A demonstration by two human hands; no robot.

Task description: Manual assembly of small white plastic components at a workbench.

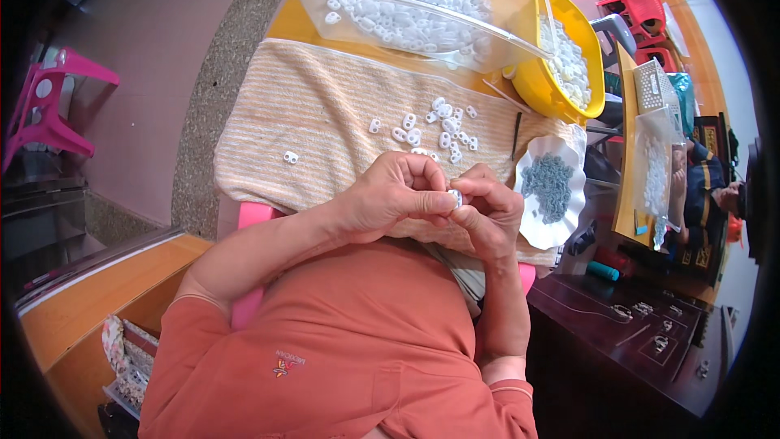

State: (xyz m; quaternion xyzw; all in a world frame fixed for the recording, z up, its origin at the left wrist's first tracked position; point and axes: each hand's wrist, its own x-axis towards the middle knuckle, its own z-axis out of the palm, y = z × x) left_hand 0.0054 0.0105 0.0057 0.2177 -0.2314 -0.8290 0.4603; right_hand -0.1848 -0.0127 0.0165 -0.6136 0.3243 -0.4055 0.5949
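My left hand point(396, 197) and my right hand point(490, 210) meet in front of my body. Between the fingertips of both is a small white plastic piece point(455, 197), mostly covered by thumbs and fingers. Just beyond the hands, a loose group of white two-holed plastic pieces point(445, 123) lies on a striped towel point(313, 114), and a single one point(291, 158) sits apart to the left. A white scalloped dish point(536, 232) at the right holds a heap of tiny grey-blue parts point(549, 185), too small to name.
A clear plastic bin point(313, 2) of white pieces stands at the far side, with a yellow basin point(595, 85) of similar pieces beside it. A thin black stick point(517, 135) lies near the dish. Further right, another person point(700, 195) sits at a table. A pink stool point(57, 110) stands left.
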